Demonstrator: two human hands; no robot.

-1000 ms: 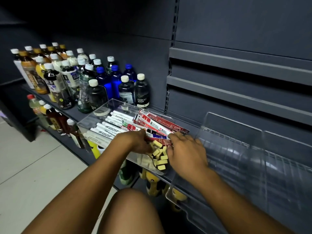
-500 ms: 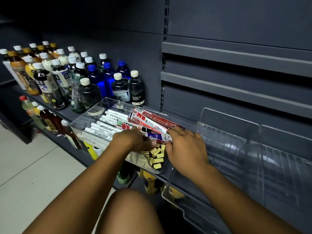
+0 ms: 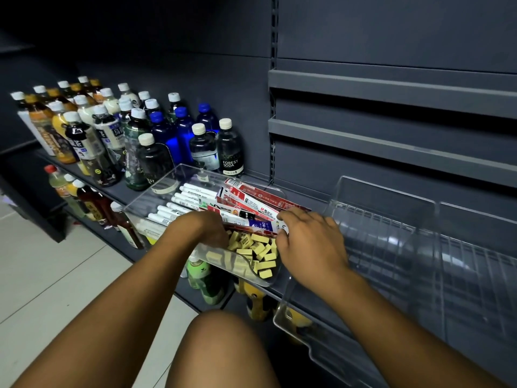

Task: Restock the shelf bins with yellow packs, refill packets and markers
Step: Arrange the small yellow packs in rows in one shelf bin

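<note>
Hands hardly shifted: left hand (image 3: 205, 229) fingers unseen among yellow packs (image 3: 258, 254), right hand (image 3: 307, 239) fingers gripping refill packets (image 3: 251, 204) near edge.

Bottles (image 3: 156, 141) crowd the left; right bin (image 3: 386, 200) gapes open.

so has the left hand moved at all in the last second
Yes. Against the clear bin, the left hand has slid left toward the markers, uncovering more of the yellow packs by the refill packets.
</note>
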